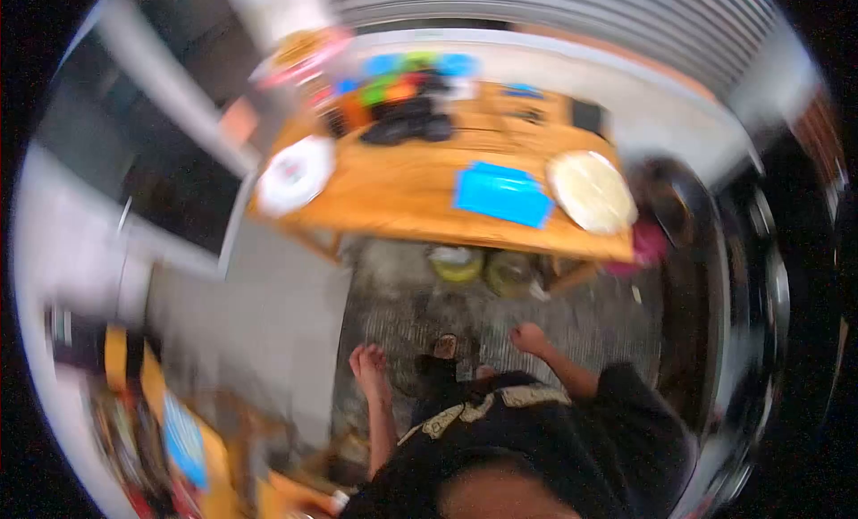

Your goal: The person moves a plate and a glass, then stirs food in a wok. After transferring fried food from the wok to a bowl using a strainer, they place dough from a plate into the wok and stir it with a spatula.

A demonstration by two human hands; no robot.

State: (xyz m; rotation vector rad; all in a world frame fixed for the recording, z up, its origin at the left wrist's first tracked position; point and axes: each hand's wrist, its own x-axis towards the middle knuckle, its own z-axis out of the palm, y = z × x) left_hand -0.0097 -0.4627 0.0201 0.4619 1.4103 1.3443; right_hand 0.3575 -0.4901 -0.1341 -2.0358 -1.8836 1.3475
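The whole head view is smeared by motion. My left hand [368,363] hangs in the air over the floor, fingers loosely bent and a little apart, with nothing visible in it. Opposite it, my right hand [529,339] is curled into a loose fist, and no object shows in it. Both hands are apart from the wooden table [402,206] in front of me. On its near edge lie a blue tray-like object [503,194] and a round, cream-coloured plate or lid [592,191]. A white plate [296,174] with a reddish mark sits at the left end.
Black, orange, green and blue items [407,104] crowd the table's back left. A dark square [586,115] lies back right. Under the table stand yellowish tubs [456,263]; a pink container [639,246] is at its right. Behind me, lower left, is another wooden surface [214,447].
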